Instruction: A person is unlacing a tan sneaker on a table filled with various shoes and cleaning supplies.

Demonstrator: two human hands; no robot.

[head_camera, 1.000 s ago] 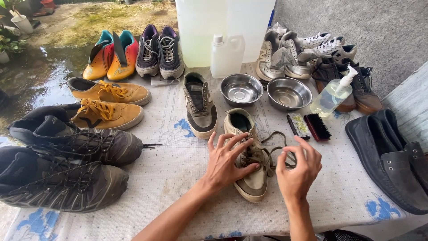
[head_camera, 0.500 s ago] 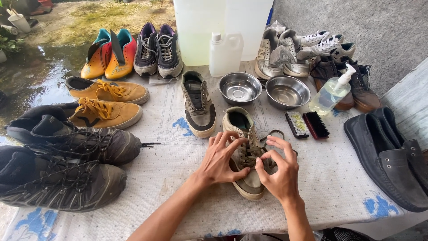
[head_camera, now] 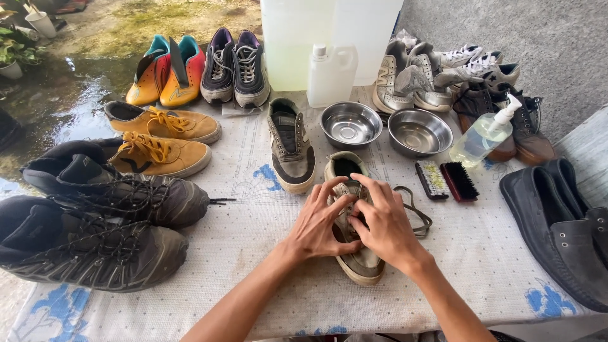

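Observation:
A worn beige sneaker lies toe towards me on the patterned tablecloth. My left hand rests on its left side, fingers spread over the lacing. My right hand lies across the top of the shoe, fingertips pinching the lace near the tongue. A loose loop of brown lace trails to the right of the shoe. The matching sneaker stands just beyond, without a lace.
Two dark hiking shoes fill the left. Tan suede shoes, orange boots, two steel bowls, a white jug, a pump bottle, two brushes and dark loafers ring the work spot.
My right hand has moved left from the loose lace onto the top of the sneaker, beside my left hand. The lace loop now lies slack on the cloth.

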